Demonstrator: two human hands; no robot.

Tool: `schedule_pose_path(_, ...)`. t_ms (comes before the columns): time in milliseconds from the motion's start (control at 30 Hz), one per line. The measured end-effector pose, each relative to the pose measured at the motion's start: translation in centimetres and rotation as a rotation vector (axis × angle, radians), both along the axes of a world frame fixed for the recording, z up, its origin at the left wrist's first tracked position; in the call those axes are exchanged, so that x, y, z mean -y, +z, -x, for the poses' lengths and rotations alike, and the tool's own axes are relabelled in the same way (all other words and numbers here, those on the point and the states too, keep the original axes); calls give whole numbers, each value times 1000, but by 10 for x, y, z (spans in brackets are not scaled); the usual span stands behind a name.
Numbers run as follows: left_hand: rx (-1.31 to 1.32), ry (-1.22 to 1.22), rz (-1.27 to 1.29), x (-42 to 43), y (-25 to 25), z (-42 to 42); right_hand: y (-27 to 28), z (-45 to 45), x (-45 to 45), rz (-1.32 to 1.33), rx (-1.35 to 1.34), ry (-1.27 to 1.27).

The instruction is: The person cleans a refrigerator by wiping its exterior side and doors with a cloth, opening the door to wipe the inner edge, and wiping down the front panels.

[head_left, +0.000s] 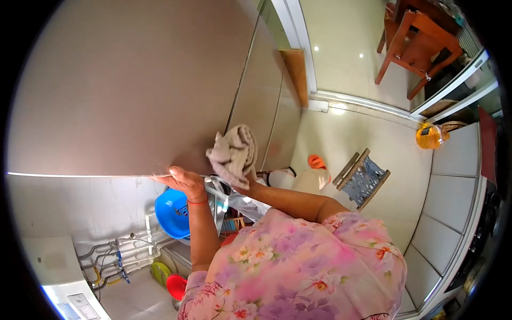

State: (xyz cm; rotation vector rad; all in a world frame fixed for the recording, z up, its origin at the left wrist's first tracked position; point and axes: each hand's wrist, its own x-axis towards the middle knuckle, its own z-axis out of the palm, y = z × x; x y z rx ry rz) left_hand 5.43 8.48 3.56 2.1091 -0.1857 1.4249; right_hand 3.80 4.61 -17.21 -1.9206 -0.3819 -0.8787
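A crumpled beige cloth (234,152) is bunched in my right hand (246,184), pressed against a large brownish-grey door panel (128,90) close to its seam. The cloth covers most of that hand's fingers. My left hand (184,181), with a red string around the wrist, grips the panel's edge. Its thumb lies on the front face and its fingers are partly hidden along the edge. Whether the panel belongs to a fridge or a cabinet I cannot tell.
Below the panel are a blue basin (173,213), white pipes (144,248) and a red bowl (176,287). A folding stool (362,180) stands on the tiled floor near an orange slipper (317,162). Rightward are a yellow oil bottle (429,136), cabinets (450,202) and a wooden chair (416,48).
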Motion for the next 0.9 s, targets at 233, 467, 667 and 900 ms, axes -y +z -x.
schedule_pose_path(233,-69,-216,168,7,-4,1,40,-145,88,-634,-533,-438)
schedule_pose_path(467,-61,-113,78,4,-2,-4,70,-306,203,-680,-822,-441)
schedule_pose_path(667,-43,-43,260,5,-17,-1,101,-387,214,-605,-86,-237)
schedule_pose_path(900,0,219,249,9,-20,2,45,-377,227,-806,-641,-239)
